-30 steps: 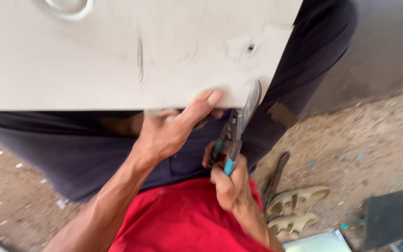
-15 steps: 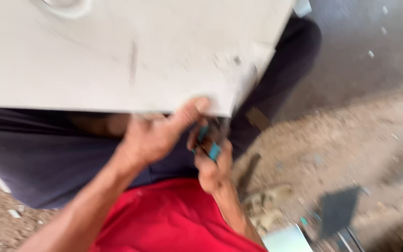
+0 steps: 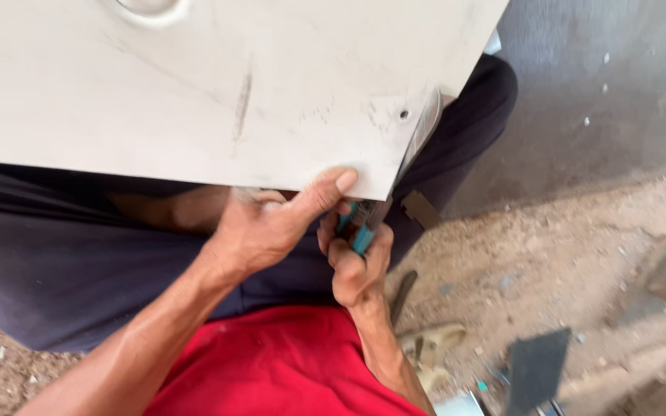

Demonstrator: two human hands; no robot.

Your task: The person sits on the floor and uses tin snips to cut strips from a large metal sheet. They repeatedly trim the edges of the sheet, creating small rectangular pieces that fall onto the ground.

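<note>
A large pale grey metal sheet [image 3: 217,85] rests across my lap and fills the top of the view. My left hand [image 3: 271,223] grips its near edge, thumb pressed on top close to the corner. My right hand [image 3: 358,266] is closed around the blue handles of metal snips [image 3: 364,223]. The snips' grey blades [image 3: 425,127] run up along the sheet's right edge, beside a small hole [image 3: 403,115]. I wear dark trousers [image 3: 55,262] and a red shirt [image 3: 271,362].
Sandy, gritty ground [image 3: 549,254] lies to the right, with a grey concrete wall [image 3: 610,85] beyond it. A tan sandal [image 3: 429,343] and a dark flat piece [image 3: 537,370] lie near my right side. A round embossed ring [image 3: 148,9] marks the sheet's top.
The view has swung and the sheet now reaches further right. My right hand with the snips has shifted up along the sheet's right edge; my left hand keeps its grip on the near edge.
</note>
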